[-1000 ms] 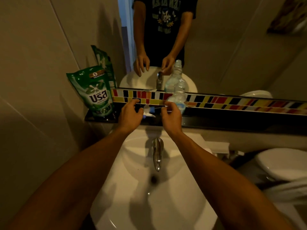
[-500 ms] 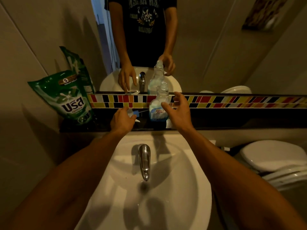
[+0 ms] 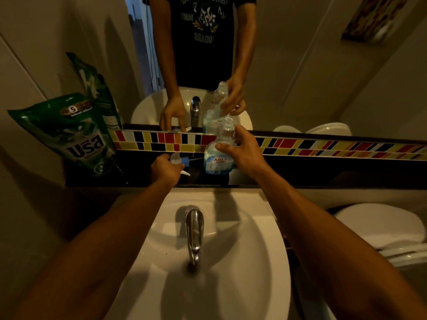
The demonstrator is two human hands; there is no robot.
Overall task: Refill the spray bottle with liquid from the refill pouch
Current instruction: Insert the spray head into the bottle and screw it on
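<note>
A clear spray bottle (image 3: pixel 218 158) with a blue label stands uncapped on the dark shelf (image 3: pixel 312 174) behind the sink. My right hand (image 3: pixel 242 151) is wrapped around its neck and upper body. The white and blue spray head (image 3: pixel 181 160) lies on the shelf to the bottle's left, under the fingers of my left hand (image 3: pixel 165 168). A green refill pouch (image 3: pixel 76 137) marked "Usa" stands upright at the shelf's left end, against the wall, untouched.
A white sink (image 3: pixel 231 262) with a chrome tap (image 3: pixel 194 234) lies below the shelf. A mirror above a coloured tile strip (image 3: pixel 323 146) reflects a person's torso and hands. A white toilet (image 3: pixel 379 225) sits at the right. Walls close in on the left.
My right hand has closed around the bottle's neck, where before it hovered beside it. My left hand stays on the spray head on the shelf. The camera has moved closer and tilted.
</note>
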